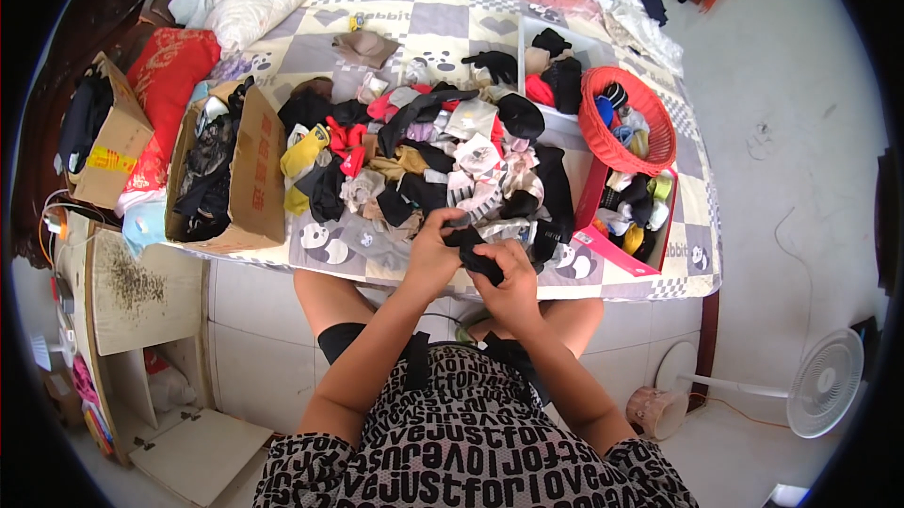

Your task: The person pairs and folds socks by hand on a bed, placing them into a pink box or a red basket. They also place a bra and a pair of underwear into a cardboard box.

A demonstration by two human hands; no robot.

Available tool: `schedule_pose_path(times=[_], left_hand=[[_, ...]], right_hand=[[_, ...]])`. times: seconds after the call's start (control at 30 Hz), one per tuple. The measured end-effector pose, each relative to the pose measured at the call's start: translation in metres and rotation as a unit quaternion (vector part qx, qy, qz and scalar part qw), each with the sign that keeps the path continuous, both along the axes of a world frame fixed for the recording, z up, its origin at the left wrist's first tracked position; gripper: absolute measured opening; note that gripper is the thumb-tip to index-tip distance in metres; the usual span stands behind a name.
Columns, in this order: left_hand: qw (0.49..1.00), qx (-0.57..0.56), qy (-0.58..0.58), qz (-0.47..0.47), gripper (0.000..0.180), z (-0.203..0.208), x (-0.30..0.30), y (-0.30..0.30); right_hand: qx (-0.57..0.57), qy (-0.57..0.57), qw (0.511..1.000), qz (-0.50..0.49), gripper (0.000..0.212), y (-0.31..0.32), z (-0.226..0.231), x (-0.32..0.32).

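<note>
Both my hands are closed on a black sock (478,261) just above the bed's near edge. My left hand (434,252) pinches its upper left end, while my right hand (509,279) grips its lower right part, bunching the cloth. Right beyond them spreads a loose heap of socks and small garments (476,155) in black, white, red, yellow and grey. A red woven basket (610,161) with several socks in it stands right of the heap. Below it, a pink-red box (617,256) holds more rolled socks.
A white bin (586,47) with dark garments stands behind the basket. Left of the heap are a cardboard box (256,178) of black clothing, a red cushion (174,61) and another box (121,155). A white fan (825,384) lies at the right; a wooden cabinet (146,291) is at the left.
</note>
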State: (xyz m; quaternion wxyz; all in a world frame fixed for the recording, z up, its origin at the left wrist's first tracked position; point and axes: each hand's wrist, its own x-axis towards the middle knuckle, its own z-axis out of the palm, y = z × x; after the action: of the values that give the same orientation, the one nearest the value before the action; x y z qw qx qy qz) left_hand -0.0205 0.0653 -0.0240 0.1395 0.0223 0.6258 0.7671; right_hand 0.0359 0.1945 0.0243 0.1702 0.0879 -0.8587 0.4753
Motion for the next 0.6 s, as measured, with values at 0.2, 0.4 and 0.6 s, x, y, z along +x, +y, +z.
schedule_pose_path(times=[0.2,0.4,0.6], left_hand=[[0.978,0.152,-0.102,0.1,0.036,0.015,0.013,0.01],[0.943,0.265,-0.201,0.022,0.032,0.013,0.026,0.023],[0.999,-0.002,0.033,-0.029,0.041,-0.002,0.019,0.012]], right_hand=[[-0.388,-0.216,0.893,-0.078,0.023,-0.003,-0.01,-0.001],[-0.539,-0.2,0.815,-0.075,0.018,-0.003,-0.022,-0.002],[-0.561,-0.178,0.803,-0.089,0.011,0.014,-0.016,-0.005]])
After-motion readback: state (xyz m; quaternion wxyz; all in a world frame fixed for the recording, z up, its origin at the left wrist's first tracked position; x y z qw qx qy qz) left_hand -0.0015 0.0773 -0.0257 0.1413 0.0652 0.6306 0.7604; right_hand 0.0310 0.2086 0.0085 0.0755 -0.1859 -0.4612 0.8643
